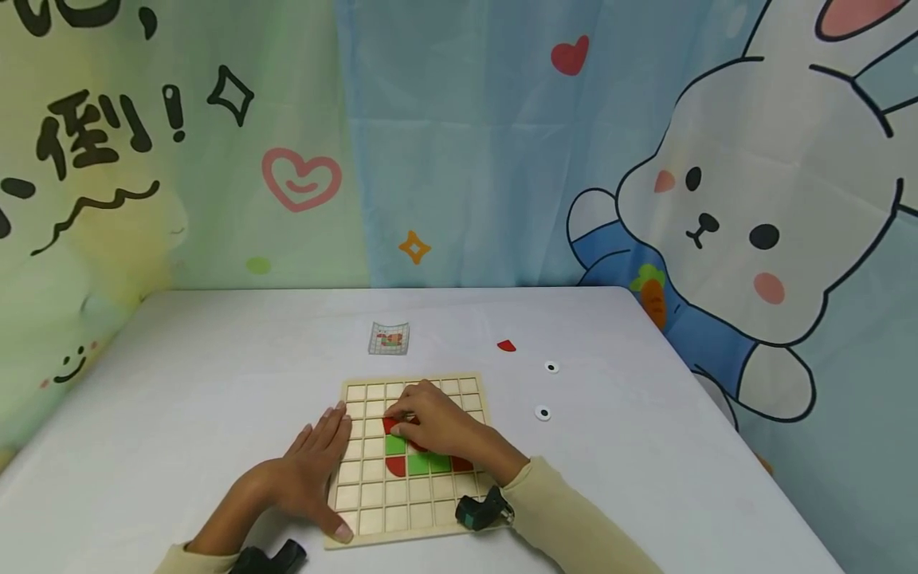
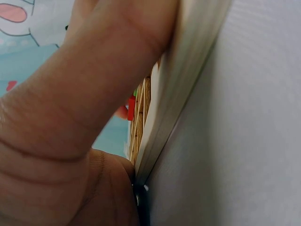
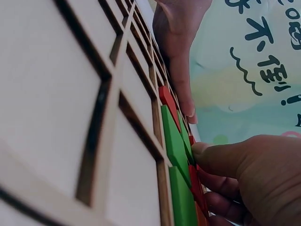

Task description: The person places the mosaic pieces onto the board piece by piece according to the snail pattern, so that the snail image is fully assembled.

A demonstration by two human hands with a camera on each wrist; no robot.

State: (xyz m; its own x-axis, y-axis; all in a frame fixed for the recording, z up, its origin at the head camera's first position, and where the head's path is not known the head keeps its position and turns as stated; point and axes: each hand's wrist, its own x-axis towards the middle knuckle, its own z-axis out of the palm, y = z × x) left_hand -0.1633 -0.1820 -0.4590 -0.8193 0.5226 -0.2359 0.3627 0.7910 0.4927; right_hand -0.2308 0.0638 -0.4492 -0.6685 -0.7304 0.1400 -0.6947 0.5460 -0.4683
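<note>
A pale wooden grid board (image 1: 371, 496) lies on the white table. My left hand (image 1: 304, 476) rests along its left edge with straight fingers, the thumb at the near left corner. Over the middle of the board, my right hand (image 1: 446, 422) pinches a red tile (image 1: 389, 425) between thumb and fingertips, right at a grid square. Just below it sit a square green tile (image 1: 395, 445) and a rounded red tile (image 1: 395, 465). Green tiles (image 3: 174, 136) and another red tile (image 3: 168, 103) fill neighbouring squares. The right hand partly hides some red pieces.
Behind the board lies a small gridded picture card (image 1: 389, 339). To the right are a loose red wedge-shaped piece (image 1: 506, 346) and two round eye pieces, a far one (image 1: 551, 367) and a near one (image 1: 543, 413). A printed curtain (image 1: 459, 143) hangs behind the table.
</note>
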